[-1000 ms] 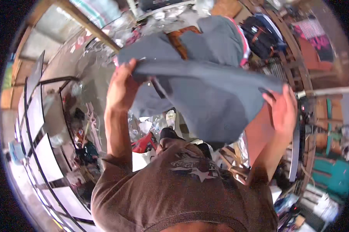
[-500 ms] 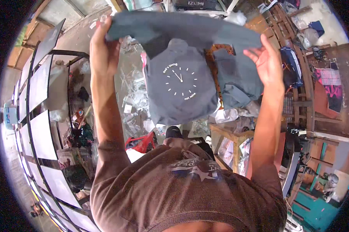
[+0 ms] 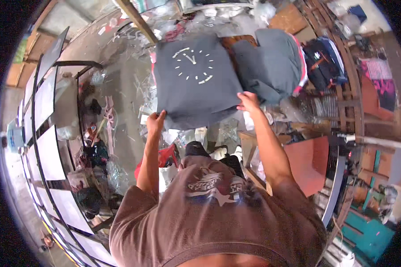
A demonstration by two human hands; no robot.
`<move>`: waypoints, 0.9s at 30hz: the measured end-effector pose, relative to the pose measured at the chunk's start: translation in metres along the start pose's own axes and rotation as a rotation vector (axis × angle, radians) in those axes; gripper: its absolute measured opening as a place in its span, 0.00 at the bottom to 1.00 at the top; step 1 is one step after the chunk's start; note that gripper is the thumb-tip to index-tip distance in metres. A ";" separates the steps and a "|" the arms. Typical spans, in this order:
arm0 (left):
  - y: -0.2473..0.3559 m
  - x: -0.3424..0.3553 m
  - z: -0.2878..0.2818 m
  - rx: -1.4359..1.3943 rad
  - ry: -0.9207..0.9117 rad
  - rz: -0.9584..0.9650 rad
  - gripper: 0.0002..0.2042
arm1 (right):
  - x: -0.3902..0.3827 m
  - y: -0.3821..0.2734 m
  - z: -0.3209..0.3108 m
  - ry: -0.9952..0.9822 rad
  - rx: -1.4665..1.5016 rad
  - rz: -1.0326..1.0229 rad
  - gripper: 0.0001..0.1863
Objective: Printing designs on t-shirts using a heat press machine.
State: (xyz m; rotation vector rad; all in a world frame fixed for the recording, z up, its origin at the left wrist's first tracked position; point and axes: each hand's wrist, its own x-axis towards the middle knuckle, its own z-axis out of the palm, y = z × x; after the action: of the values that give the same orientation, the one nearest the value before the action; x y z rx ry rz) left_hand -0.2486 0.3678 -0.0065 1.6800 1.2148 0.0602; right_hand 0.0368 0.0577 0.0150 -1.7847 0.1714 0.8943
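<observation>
A dark grey shirt (image 3: 196,95) with a white clock print lies spread out in front of me, its near edge toward my body. My left hand (image 3: 156,121) pinches the near left corner between thumb and fingers. At the near right corner, my right hand (image 3: 248,102) grips the fabric the same way. Pink and white edges of cloth show under the shirt's left side. Beside it on the right rests a heap of dark grey cloth (image 3: 276,66) with a pink and white rim. Whatever supports the shirt is mostly hidden beneath it.
A rack of pale flat panels (image 3: 47,147) stands along the left. Clear plastic scraps litter the floor (image 3: 127,84). Folded dark garments (image 3: 322,64) lie at the right by wooden slats. A red bag (image 3: 171,155) and an orange-brown board (image 3: 305,164) are near my body.
Both hands have come down and nearer from the far side, where they held a dark grey cloth raised. They now hold the printed shirt's near corners. More grey cloth shows spread on the right heap.
</observation>
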 end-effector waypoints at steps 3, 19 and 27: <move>-0.063 0.003 0.013 0.313 0.146 0.051 0.21 | 0.009 0.041 0.003 0.058 -0.055 -0.065 0.13; 0.192 -0.050 0.237 0.326 -0.201 1.024 0.15 | -0.001 0.100 -0.122 0.325 0.434 0.097 0.22; 0.222 0.027 0.357 0.862 -0.403 1.224 0.15 | 0.049 0.095 -0.133 0.362 0.848 0.381 0.15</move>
State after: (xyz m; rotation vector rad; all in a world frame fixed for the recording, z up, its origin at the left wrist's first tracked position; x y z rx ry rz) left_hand 0.1107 0.1489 -0.0278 2.7821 -0.3070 -0.0682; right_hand 0.0874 -0.0813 -0.0697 -1.0970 0.9969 0.6001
